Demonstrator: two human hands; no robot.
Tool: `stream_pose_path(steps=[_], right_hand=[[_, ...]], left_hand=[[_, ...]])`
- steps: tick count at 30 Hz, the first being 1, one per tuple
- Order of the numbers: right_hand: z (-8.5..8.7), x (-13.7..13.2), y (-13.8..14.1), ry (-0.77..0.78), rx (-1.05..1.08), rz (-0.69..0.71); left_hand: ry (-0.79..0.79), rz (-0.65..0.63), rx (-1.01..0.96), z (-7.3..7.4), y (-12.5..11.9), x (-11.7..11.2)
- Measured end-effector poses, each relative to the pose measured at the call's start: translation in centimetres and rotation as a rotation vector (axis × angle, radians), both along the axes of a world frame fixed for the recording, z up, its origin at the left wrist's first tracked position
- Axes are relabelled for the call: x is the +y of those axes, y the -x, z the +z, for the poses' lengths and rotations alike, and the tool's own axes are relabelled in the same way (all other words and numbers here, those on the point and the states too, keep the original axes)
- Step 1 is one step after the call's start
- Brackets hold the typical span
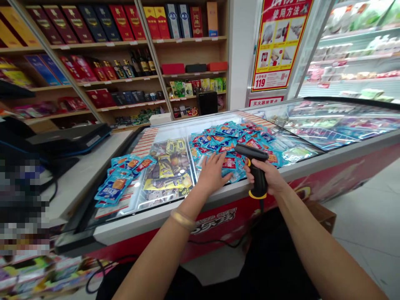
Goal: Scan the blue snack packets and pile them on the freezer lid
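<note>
My right hand (271, 177) is wrapped round the handle of a black and yellow barcode scanner (259, 181), its head tilted over a heap of blue snack packets (228, 131). The heap lies on the glass top of a chest freezer (165, 130). My left hand (214, 173) rests at the heap's near left side, fingers spread, with nothing visibly gripped. A bangle circles that wrist. Farther left on the freezer top, a smaller pile of the same blue packets (114, 185) lies near the counter. What the left fingertips touch is partly hidden.
Yellow-wrapped goods (165, 166) show through the freezer glass. On the left is a counter (62, 179) with black equipment (73, 135). Shelves with boxes and bottles (142, 62) stand behind. A black cable (218, 241) hangs along the freezer front, and a cardboard box (321, 216) sits at the lower right.
</note>
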State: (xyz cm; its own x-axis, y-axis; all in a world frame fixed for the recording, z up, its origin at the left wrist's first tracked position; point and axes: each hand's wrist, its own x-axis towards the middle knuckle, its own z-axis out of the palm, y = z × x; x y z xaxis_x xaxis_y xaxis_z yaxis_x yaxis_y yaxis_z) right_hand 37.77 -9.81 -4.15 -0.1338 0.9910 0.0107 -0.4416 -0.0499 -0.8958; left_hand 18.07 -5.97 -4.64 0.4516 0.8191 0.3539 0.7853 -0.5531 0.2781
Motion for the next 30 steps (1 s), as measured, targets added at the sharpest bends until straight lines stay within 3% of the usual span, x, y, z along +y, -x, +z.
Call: stream_pose_path(steps=[7,12,16,20,24,27,30], right_hand=[[0.2,0.3,0.6,0.015,0.02,0.051],[0.1,1.0,1.9,0.026,0.032,0.068],[0.2,1.9,3.5,0.057,0.056,0.13],[0.5,2.8,4.6,0.154,0.11,0.186],[0.5,3.4,5.0,0.173,0.147,0.209],[0.4,3.3,5.2,0.139,0.166,0.221],[0.2,2.8,5.2,0.099,0.155,0.253]], left_hand=[[-0.026,0.108,0.102,-0.4,2.7,-0.1],[-0.019,0.125,-0.011,-0.9,4.2,0.3],[-0.007,0.084,-0.294,-1.2,4.6,0.7],[-0.029,0.191,-0.734,-1.1,5.1,1.2],[0.17,0.275,-1.095,-1.0,5.5,1.5],[0.318,0.253,-1.259,-0.9,5.4,1.4],[0.336,0.228,-1.296,-0.6,5.1,1.2]])
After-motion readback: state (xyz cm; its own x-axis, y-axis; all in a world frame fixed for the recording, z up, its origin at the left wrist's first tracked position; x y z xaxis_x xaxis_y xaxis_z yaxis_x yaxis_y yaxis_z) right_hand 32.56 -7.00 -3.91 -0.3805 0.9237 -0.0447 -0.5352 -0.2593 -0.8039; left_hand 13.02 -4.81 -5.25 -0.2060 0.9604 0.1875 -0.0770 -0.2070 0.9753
